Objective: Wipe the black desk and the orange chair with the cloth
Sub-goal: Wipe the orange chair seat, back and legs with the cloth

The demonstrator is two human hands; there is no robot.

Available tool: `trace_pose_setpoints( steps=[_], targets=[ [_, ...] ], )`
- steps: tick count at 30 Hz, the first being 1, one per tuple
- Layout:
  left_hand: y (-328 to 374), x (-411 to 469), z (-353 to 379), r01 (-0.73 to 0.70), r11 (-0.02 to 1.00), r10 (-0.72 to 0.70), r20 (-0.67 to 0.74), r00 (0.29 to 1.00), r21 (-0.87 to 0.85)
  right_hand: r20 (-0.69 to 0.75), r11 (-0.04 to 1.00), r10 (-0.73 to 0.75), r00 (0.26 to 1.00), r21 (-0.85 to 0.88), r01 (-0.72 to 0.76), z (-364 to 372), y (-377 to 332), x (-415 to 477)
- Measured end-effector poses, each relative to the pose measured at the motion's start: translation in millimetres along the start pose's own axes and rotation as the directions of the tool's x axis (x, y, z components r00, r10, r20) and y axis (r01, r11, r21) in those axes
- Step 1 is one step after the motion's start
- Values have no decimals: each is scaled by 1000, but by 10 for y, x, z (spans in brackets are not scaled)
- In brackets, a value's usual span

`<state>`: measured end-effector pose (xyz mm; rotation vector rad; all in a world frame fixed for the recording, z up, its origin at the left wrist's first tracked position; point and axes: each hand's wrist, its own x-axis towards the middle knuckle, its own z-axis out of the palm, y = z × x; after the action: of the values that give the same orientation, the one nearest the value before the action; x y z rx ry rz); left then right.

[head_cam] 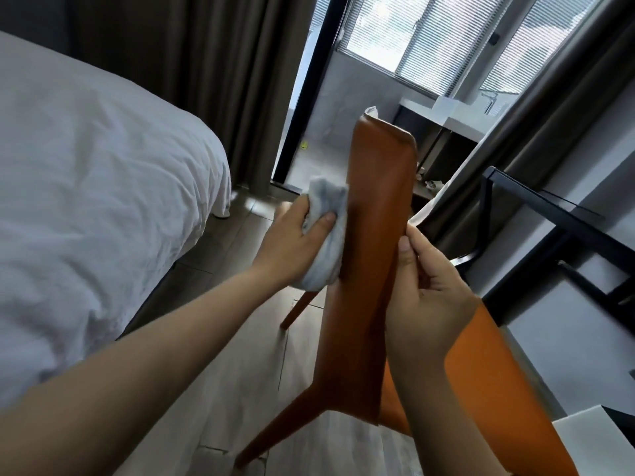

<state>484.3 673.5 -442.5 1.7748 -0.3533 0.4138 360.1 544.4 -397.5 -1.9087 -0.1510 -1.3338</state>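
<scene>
Head view. A bed point(86, 166) with rumpled white bedding fills the left, cut off by the frame. Dark curtains point(206, 80) flank a window point(429, 39) with slatted blinds. At centre, the orange chair point(371, 235) shows its backrest nearly edge-on. Its seat runs down to the right, partly hidden behind the right forearm, and only two legs are visible. At the right edge is the black desk point(549, 207), of which only the frame is seen. The right hand point(426, 297) grips the backrest's right edge, thumb on the near face. The left hand point(292, 242) clasps a bunched grey-white cloth point(326, 242) and presses it against the backrest's left side at mid-height, its fingertips hidden. A small yellow speck point(304, 145) on the floor is too small to identify.
</scene>
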Motion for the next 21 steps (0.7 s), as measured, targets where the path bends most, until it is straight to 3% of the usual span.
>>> trace_pose_setpoints(
  steps=[4,7,12,15,21],
  targets=[
    [256,234,-102,-48,999,49,-49,998,8,5,999,44,999,-12,-44,-14,-34,22],
    [396,358,-90,-80,996,82,-42,996,39,92,997,64,994,-49,-59,-45,-80,84],
    [417,465,-48,-98,995,99,-63,993,26,191,993,-66,979,-89,84,16,-263,403],
    [453,561,-23,-77,996,79,-73,994,39,137,985,-157,978,-56,166,147,-318,566],
    [347,652,109,-62,998,61,-105,993,-12,-72,983,-183,980,-2,184,414,-253,509]
  ],
)
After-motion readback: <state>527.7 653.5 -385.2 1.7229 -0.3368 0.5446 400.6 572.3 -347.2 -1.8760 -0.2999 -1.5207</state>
